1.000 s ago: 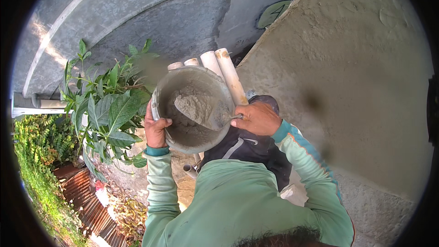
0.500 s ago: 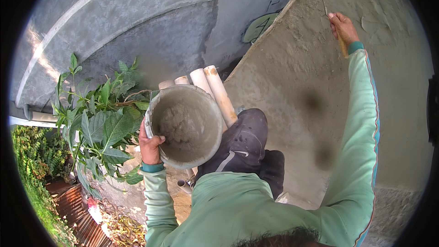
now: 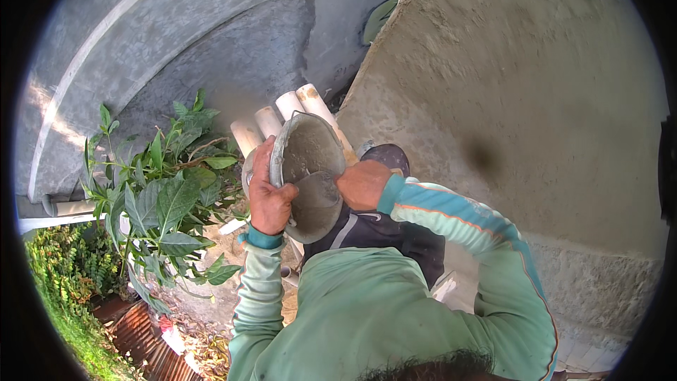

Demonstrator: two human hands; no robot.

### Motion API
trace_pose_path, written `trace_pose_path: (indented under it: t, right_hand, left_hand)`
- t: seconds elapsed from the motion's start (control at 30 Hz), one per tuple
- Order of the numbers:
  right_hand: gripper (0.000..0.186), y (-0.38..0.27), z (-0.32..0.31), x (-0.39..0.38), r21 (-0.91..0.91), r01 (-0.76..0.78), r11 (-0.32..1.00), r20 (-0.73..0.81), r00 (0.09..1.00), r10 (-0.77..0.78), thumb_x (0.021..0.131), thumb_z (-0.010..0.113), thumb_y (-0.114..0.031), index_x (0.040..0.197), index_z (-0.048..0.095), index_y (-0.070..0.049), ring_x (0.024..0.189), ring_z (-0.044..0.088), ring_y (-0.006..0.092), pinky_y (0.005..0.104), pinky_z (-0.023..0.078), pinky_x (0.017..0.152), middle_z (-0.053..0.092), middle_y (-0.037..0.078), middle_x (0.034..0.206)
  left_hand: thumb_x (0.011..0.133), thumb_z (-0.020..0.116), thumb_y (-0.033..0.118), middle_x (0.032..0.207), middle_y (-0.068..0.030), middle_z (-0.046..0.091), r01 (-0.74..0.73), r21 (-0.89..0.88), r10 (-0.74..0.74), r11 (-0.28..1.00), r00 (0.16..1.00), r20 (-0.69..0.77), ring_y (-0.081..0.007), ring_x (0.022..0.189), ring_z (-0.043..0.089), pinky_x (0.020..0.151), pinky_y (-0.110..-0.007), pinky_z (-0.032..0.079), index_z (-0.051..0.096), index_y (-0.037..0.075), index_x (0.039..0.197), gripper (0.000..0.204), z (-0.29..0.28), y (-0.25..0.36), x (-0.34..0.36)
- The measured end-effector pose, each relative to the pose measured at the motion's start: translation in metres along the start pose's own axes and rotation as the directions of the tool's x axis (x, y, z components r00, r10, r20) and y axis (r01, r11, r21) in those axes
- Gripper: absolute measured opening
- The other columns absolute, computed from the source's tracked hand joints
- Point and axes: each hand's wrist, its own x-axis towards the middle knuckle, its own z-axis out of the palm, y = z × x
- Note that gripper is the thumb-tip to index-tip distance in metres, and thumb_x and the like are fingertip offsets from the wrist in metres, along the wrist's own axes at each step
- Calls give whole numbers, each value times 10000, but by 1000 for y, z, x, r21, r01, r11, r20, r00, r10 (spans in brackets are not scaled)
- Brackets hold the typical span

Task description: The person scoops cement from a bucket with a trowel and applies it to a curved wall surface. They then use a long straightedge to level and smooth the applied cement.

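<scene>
My left hand [image 3: 270, 201] grips the left rim of a grey bucket [image 3: 303, 142], with the thumb over the edge. The bucket is tilted, its mouth turned toward my right hand, and grey mortar coats its inside. At its right rim, my right hand [image 3: 363, 185] is closed round a trowel whose handle the fingers hide. The trowel's grey blade [image 3: 317, 196] reaches into the bucket, against the mortar. Rough, fresh-looking plaster covers the wall [image 3: 522, 85] at the right.
Several pale pipes [image 3: 315, 102] stick up just beyond the bucket. A leafy plant [image 3: 173, 201] crowds close to my left hand. A smooth grey wall [image 3: 233, 21] stands at the far left, and a rusty corrugated sheet [image 3: 144, 339] lies low on the left.
My right hand has come down from the upper part of the plastered wall to the bucket, bringing the trowel blade inside. The bucket has tipped over from facing up to leaning sideways.
</scene>
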Motion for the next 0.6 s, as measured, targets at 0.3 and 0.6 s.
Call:
trace_pose_path:
  t: [0.3,0.6]
  right_hand:
    - [324,12,37,-2,494,-89,865,-103,982,160,877,686,-372,982,691,-66,878,682,416,525,504,760,718,196,894]
    - [353,8,-20,-11,524,34,851,-141,989,47,904,698,-400,983,674,-56,702,643,366,460,475,662,664,156,746]
  left_hand:
    - [651,551,-153,1327,-88,619,152,-288,-169,946,985,-36,-187,1157,607,994,-284,483,465,-21,1482,846,-36,-1,-2]
    - [634,539,-113,1318,-122,634,92,-503,-234,859,946,-225,-244,1169,630,1065,-345,478,480,-8,1450,825,-102,-35,-32]
